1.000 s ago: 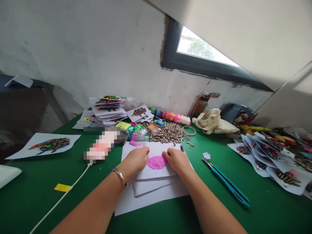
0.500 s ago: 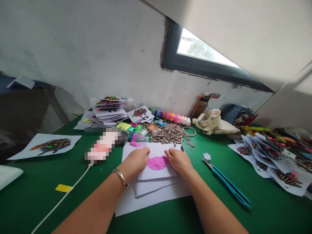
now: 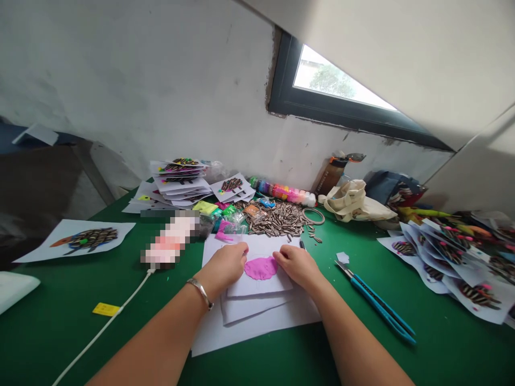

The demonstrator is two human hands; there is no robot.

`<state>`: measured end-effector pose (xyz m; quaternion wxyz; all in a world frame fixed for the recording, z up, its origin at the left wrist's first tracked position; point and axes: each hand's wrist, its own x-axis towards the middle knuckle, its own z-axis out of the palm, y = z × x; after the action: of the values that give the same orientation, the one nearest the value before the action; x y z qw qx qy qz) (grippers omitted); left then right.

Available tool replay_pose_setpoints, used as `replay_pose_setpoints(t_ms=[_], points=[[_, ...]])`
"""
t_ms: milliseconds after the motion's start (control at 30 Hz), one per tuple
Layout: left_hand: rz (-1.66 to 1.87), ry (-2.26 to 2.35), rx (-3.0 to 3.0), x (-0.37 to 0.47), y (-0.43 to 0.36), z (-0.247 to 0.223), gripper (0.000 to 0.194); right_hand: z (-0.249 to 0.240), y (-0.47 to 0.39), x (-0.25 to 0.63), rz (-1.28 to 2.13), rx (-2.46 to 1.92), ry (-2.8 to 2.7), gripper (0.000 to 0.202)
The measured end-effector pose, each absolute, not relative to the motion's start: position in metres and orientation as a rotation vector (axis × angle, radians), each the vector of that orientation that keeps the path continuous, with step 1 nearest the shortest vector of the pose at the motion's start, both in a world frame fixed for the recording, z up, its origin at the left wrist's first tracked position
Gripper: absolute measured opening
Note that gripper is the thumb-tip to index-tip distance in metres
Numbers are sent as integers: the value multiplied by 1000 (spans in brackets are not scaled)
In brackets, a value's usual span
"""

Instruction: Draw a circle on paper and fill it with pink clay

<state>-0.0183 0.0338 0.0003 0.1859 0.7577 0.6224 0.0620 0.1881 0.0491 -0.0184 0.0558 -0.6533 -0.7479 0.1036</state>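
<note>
A flattened oval of pink clay point(image 3: 260, 268) lies on a white sheet point(image 3: 257, 290), which rests on more white paper. My left hand point(image 3: 226, 264), with a silver bracelet at its wrist, is closed at the clay's left edge. At the right edge of the clay sits my right hand point(image 3: 296, 262), its fingers curled together. Whether the fingertips pinch clay or paper is hidden. Beyond the paper is a heap of striped seeds point(image 3: 277, 219), beside bags of coloured clay point(image 3: 227, 228).
Blue-handled tweezers point(image 3: 380, 305) lie to the right. Stacks of seed-decorated cards stand at the back left point(image 3: 183, 185) and right point(image 3: 446, 257). A white cable point(image 3: 102, 329) crosses the left side. A bottle point(image 3: 331, 174) and cloth bag point(image 3: 354, 202) are near the wall.
Both hands keep almost the same pose at the clay's edges. The whole view has shifted very slightly; no object has clearly moved on the table.
</note>
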Motion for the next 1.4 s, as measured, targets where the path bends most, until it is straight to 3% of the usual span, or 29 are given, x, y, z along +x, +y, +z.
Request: replay_pose_setpoints(t_ms=[500,1400], points=[[166,1749,2127,-17,34,1,23,-23,44,189,304,-1937,-2285,22],[136,1744,2085,-17,36,4,23,-15,48,201,655,-1700,-2189,17]])
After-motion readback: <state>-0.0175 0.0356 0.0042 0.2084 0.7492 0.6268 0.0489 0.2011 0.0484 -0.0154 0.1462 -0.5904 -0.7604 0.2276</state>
